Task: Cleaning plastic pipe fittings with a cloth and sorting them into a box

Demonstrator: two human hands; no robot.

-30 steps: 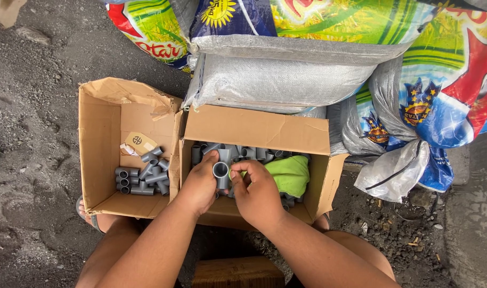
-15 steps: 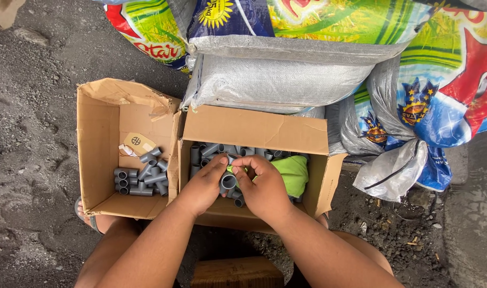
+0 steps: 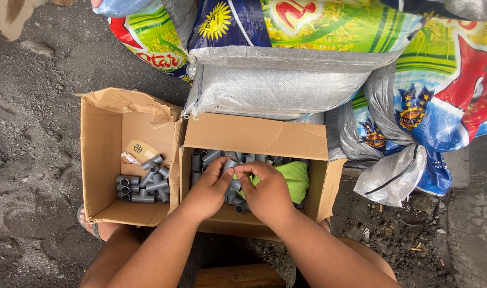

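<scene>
Grey plastic pipe fitting (image 3: 230,165) sits pinched between both hands over the right cardboard box (image 3: 257,136): the left hand (image 3: 209,189) and right hand (image 3: 267,192) each press fingertips onto it from either side. Beneath lie loose grey fittings (image 3: 238,197) and a green cloth (image 3: 294,178). Judging by this, a piece is being picked or checked; next seems a carry to the left box (image 3: 102,154), where sorted fittings (image 3: 142,184) lie in a row.

Two open brown cardboard boxes (image 3: 99,154) before colourful printed sacks (image 3: 329,26).
</scene>
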